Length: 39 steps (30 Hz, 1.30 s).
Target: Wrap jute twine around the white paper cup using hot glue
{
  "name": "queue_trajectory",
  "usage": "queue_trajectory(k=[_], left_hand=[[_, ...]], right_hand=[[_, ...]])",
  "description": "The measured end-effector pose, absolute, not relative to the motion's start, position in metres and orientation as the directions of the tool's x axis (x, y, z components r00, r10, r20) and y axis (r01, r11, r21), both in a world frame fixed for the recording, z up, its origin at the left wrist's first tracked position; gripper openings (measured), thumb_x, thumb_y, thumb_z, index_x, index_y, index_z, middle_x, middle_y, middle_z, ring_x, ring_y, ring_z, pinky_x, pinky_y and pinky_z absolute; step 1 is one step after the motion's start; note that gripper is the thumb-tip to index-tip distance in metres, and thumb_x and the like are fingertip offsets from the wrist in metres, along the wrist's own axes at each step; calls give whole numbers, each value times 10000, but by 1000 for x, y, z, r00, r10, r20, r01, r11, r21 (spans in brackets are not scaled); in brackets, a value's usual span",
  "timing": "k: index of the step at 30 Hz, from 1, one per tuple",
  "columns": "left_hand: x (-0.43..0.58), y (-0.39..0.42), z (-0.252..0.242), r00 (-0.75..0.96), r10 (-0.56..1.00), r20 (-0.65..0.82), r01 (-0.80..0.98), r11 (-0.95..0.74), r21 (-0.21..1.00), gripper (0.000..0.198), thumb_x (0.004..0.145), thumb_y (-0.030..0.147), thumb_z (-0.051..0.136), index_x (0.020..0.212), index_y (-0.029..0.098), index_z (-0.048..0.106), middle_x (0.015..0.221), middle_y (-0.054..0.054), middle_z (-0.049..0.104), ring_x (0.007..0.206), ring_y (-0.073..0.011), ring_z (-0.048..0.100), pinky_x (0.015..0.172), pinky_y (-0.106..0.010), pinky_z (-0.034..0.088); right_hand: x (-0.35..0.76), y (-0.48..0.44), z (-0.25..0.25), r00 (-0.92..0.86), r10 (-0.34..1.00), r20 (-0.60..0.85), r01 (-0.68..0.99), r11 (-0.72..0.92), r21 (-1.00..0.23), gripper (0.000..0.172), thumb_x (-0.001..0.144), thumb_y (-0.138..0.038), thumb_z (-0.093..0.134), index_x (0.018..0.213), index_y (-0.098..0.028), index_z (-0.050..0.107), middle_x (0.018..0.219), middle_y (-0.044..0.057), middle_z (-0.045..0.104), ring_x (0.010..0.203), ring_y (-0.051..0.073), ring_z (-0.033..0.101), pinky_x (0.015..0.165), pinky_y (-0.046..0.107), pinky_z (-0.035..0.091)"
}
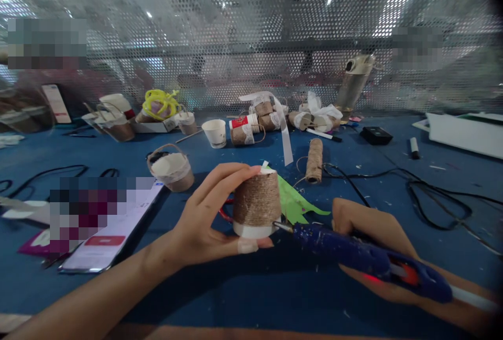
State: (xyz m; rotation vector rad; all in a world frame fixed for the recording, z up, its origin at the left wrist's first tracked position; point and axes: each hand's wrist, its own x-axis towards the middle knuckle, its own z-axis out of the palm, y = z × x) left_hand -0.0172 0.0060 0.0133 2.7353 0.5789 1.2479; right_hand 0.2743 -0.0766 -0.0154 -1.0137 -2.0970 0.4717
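My left hand (204,219) grips a paper cup wrapped in brown jute twine (257,204), held upside down with a white band bare at its lower rim. My right hand (365,230) is closed around a blue hot glue gun (365,256). The gun's metal nozzle touches the cup's lower right edge where twine meets white. A green paper cutout (294,204) lies on the blue table (275,303) just behind the cup.
A twine spool (314,159) lies behind, with several twine-wrapped cups (251,128) and a small cup basket (173,170). A phone (113,230) lies at the left. Black cables (432,193) run across the right. A perforated metal screen (251,36) closes the back.
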Motion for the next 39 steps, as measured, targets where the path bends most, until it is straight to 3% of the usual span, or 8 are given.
queue_trajectory(k=[8,17,32,39], left_hand=[[-14,6,13,610,329,721,280,-941,193,871,720,498,853,1448,217,465,1292,-135,609,1161,-286,626,988,-412,576],[-17,8,17,590,349,728,295,-933,208,900,681,527,868,1446,283,462,1291,-101,637,1143,-295,630,969,-441,580],[-20,11,7,562,466,683,266,-884,385,954,645,494,895,1462,284,450,1320,-103,575,1178,-307,610,1017,-457,556],[-19,8,9,608,453,651,286,-891,353,980,648,487,902,1480,264,435,1305,-111,535,1174,-289,608,962,-389,588]], right_hand=[[275,-77,-17,-432,777,458,545,629,-554,296,741,-175,637,784,-253,354,712,-44,431,580,123,398,517,278,283],[276,-77,-15,-406,793,454,549,609,-572,280,770,-188,624,769,-251,351,700,-51,413,558,113,373,499,272,267],[272,-76,-14,-381,797,469,534,604,-591,296,793,-180,626,759,-244,340,698,-57,395,565,108,346,515,268,251],[273,-78,-15,-419,768,484,563,638,-526,275,772,-167,612,777,-249,349,700,-59,409,570,107,368,517,259,261]])
